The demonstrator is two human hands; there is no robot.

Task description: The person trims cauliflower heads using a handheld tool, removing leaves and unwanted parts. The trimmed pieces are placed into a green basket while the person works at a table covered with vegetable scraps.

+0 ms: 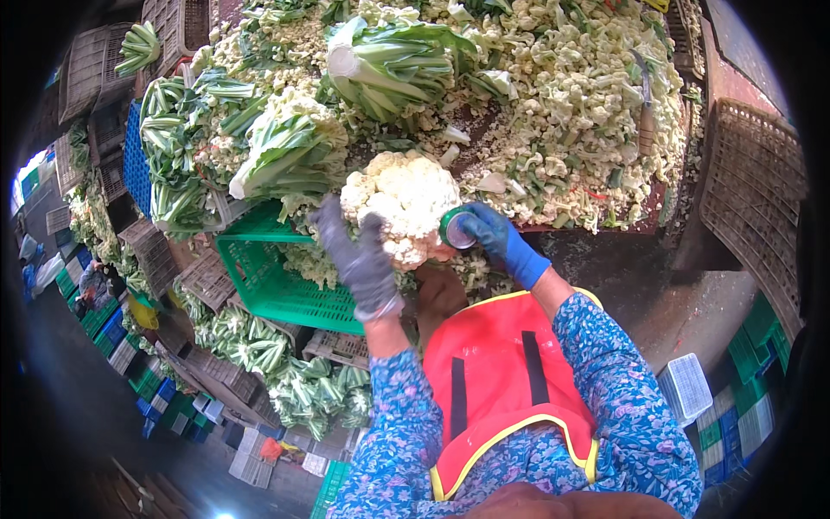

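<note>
A large cauliflower head (405,201) lies with its florets upward between my two gloved hands. My left hand (364,256), in a grey glove, rests against its left side with the fingers spread. In my right hand (499,239), gloved in blue, is a small round green object with a pale metallic face (458,228), touching the cauliflower's right side; whether it is a can or a tool I cannot tell. Two leafy cauliflowers lie beyond, one with its cut stem (345,61) showing, the other (279,156) on its side. A knife (644,110) lies on the heap of florets at right.
Cut florets (564,117) cover the table. A green plastic crate (285,305) stands by my left arm, with trimmed leaves (259,350) below it. A blue crate (135,162) is at far left, brown slatted crates (752,194) at right. Another person (96,285) is far off left.
</note>
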